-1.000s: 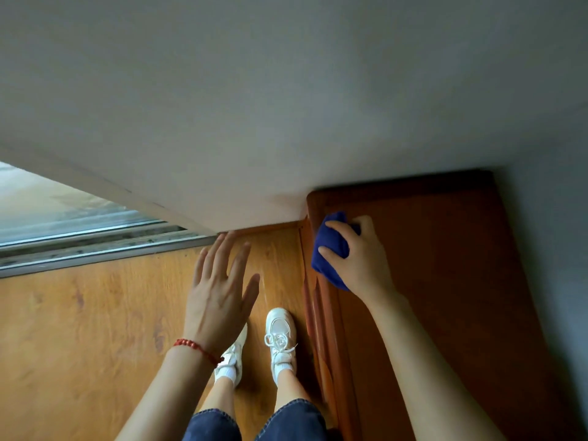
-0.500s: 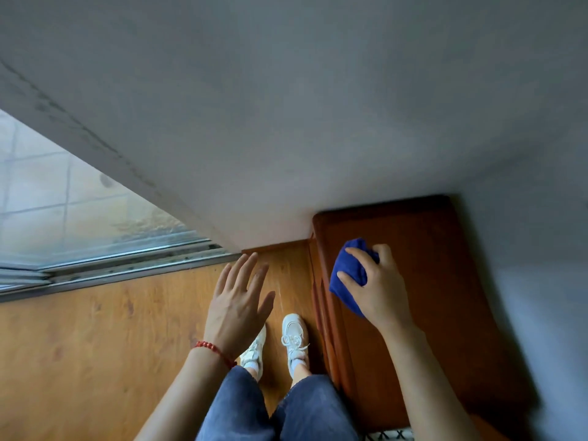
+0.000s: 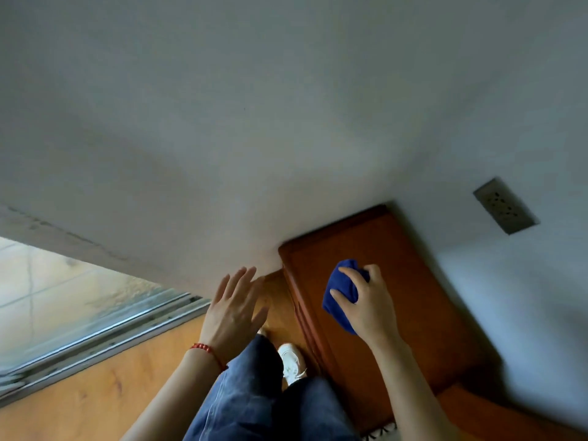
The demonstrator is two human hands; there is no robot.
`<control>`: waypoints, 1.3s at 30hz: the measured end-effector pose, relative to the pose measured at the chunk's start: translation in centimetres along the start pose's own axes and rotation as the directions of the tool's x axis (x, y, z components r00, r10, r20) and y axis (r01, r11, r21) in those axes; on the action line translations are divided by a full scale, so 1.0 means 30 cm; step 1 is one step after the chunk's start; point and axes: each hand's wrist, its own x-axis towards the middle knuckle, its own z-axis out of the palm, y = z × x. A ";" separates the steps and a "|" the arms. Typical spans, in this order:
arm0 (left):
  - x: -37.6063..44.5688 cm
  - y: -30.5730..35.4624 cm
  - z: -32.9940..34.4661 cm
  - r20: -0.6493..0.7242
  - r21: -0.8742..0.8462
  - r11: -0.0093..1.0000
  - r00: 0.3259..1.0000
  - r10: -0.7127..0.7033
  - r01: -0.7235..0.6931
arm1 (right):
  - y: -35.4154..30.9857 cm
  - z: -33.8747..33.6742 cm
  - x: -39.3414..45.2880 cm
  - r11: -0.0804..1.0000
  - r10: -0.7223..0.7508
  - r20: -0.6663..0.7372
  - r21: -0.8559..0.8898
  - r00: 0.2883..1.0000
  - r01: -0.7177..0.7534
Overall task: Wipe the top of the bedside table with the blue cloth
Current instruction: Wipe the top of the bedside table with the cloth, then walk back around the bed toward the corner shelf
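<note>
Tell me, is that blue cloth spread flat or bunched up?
Bunched up. The blue cloth is a rounded wad on the bedside table, with the right hand curled over it.

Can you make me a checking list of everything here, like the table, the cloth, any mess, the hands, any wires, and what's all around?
Surface: the bedside table has a reddish-brown wooden top, set in the corner against the wall.
Job's things: the blue cloth, bunched up, lies on the table top near its left edge.
Clutter: nothing seen.
Hands: the right hand grips the cloth; the left hand is held out flat over the floor, holding nothing.
Cables: nothing seen.
Surroundings: wall socket, wooden floor, sliding-door track, white shoe.
</note>
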 end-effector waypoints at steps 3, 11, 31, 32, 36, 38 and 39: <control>0.076 -0.002 -0.021 -0.002 -0.016 0.992 0.992 0.128 -0.128 | 0.000 -0.016 -0.028 0.995 0.096 -0.049 0.018 0.994 -0.095; 0.273 0.010 -0.124 0.018 0.012 0.910 0.910 0.413 -0.413 | -0.044 -0.013 -0.147 0.885 0.465 -0.192 0.110 0.864 -0.452; 0.076 0.270 -0.063 0.278 0.145 0.577 0.593 0.756 -0.804 | -0.126 0.025 -0.807 0.582 0.806 -0.383 0.372 0.452 -0.723; 0.055 0.289 -0.048 0.284 0.139 0.557 0.572 0.770 -0.819 | -0.126 0.033 -0.851 0.567 0.815 -0.388 0.381 0.430 -0.731; -0.031 0.398 -0.013 0.278 0.116 0.454 0.468 0.839 -0.883 | -0.137 0.053 -1.017 0.478 0.864 -0.394 0.443 0.314 -0.758; -0.063 0.452 0.006 0.313 0.080 0.412 0.415 0.854 -0.908 | -0.145 0.065 -1.093 0.422 0.887 -0.393 0.470 0.244 -0.775; -0.075 0.480 0.019 0.322 0.064 0.374 0.374 0.870 -0.925 | -0.152 0.074 -1.128 0.389 0.899 -0.387 0.491 0.204 -0.780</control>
